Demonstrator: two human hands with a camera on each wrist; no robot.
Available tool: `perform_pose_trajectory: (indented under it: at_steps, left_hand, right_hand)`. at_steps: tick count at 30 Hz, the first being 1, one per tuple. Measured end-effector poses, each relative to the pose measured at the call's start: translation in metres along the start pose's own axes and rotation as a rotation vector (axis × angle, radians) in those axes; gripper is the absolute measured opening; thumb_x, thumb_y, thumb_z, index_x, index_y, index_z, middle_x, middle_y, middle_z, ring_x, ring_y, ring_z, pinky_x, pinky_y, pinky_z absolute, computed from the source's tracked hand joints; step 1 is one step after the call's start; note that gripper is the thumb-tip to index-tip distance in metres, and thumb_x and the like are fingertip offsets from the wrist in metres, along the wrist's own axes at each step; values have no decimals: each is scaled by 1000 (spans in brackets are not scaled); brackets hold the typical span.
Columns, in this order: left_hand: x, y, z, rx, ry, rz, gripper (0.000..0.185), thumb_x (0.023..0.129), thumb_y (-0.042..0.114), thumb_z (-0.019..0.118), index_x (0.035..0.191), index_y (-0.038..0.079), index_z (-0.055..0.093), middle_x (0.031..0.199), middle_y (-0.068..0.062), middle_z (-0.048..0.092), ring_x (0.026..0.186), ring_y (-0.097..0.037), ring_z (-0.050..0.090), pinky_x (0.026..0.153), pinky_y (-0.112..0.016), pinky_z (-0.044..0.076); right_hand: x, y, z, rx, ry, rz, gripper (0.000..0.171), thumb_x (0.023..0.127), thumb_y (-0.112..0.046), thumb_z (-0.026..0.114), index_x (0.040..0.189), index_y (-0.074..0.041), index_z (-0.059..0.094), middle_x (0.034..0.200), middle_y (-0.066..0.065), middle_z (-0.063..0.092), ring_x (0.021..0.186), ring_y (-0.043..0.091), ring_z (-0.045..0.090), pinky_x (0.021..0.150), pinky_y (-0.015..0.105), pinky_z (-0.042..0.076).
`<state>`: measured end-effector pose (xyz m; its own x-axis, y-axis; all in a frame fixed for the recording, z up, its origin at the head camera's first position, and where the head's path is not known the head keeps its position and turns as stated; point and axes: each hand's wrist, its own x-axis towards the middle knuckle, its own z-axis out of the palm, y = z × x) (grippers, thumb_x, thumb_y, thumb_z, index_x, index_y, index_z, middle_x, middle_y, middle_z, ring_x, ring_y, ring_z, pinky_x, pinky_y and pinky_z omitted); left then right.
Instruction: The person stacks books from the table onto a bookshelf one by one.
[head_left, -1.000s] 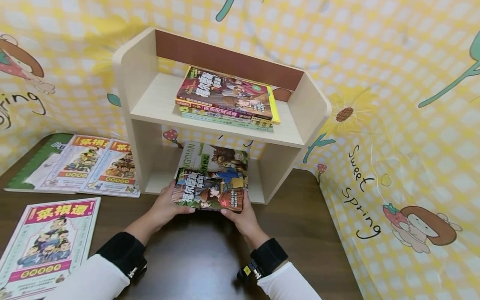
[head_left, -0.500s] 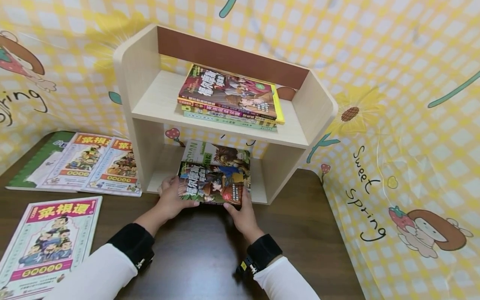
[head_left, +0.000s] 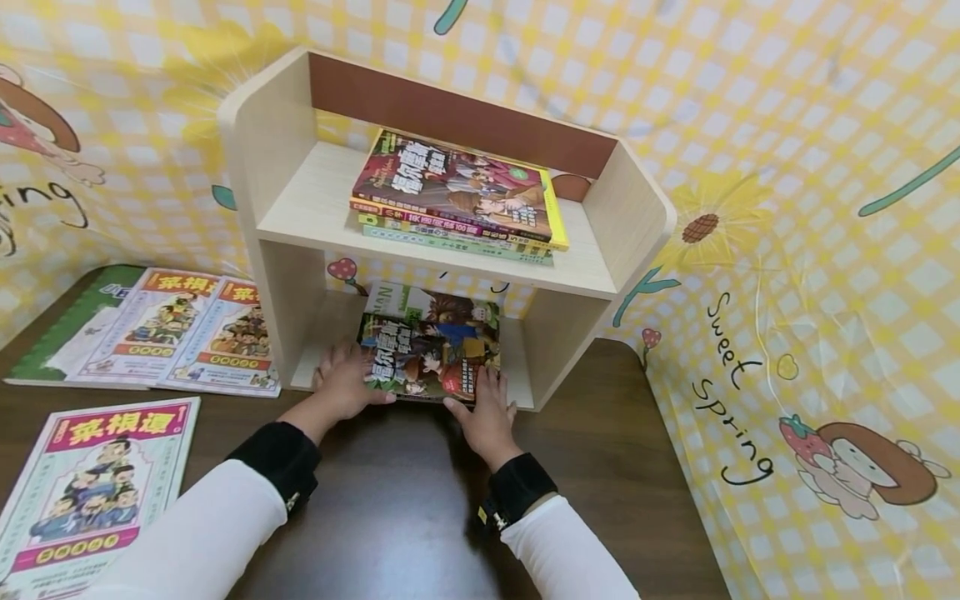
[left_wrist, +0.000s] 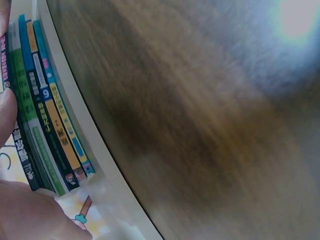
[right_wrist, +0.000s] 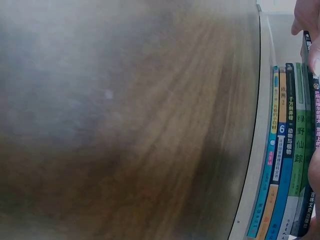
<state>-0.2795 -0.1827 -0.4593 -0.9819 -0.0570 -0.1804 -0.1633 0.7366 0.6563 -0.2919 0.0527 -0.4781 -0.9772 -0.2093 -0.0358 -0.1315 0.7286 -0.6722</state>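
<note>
A comic book [head_left: 429, 357] lies on top of a stack of books in the lower compartment of a pale wooden shelf unit [head_left: 442, 271]. My left hand [head_left: 343, 383] holds its left side, thumb on the cover. My right hand [head_left: 483, 406] holds its near right corner, thumb on the front edge. In the left wrist view the stack's spines [left_wrist: 45, 115] sit on the shelf's base board, with my fingers [left_wrist: 20, 210] around the top book. The right wrist view shows the same spines [right_wrist: 287, 150] with my fingers [right_wrist: 306, 17] at the edge.
Another stack of books [head_left: 457, 196] lies on the upper shelf. On the dark wooden table [head_left: 405, 500] several booklets [head_left: 187, 329] lie fanned out at the left, and one more [head_left: 90, 479] lies at the near left. A yellow checked cloth [head_left: 787, 250] covers the back and right.
Both hands have pushed the comic book away from me, deeper into the lower compartment onto the stack. My arms have stretched forward with it.
</note>
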Motion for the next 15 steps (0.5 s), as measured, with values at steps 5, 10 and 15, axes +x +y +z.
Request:
perform_pose_trajectory:
  at_steps: [5,10,15]
  left_hand:
    - [6,4,-5,41,-11,-10,108,80,37,78,149,-11,11,157,-27,-10,141,-50,-10,110,-67,-1]
    - [15,6,-9,54,-19,-6,101,81,36,77,148,-10,18,157,-26,-11,140,-51,-12,109,-69,-1]
    - [25,4,-10,71,-25,-2,95,80,37,77,145,-11,27,156,-27,-13,139,-52,-11,107,-70,-1]
  right_hand:
    - [13,-1,1,-82,15,6,82,93,-45,59,154,-6,20,160,16,11,147,35,-1,109,70,3]
    - [20,-6,-1,-123,25,19,82,92,-46,60,153,-4,24,160,17,15,147,36,3,109,70,5]
    - [27,-10,-2,-142,35,33,81,92,-46,60,152,-5,26,159,18,18,147,36,5,109,71,6]
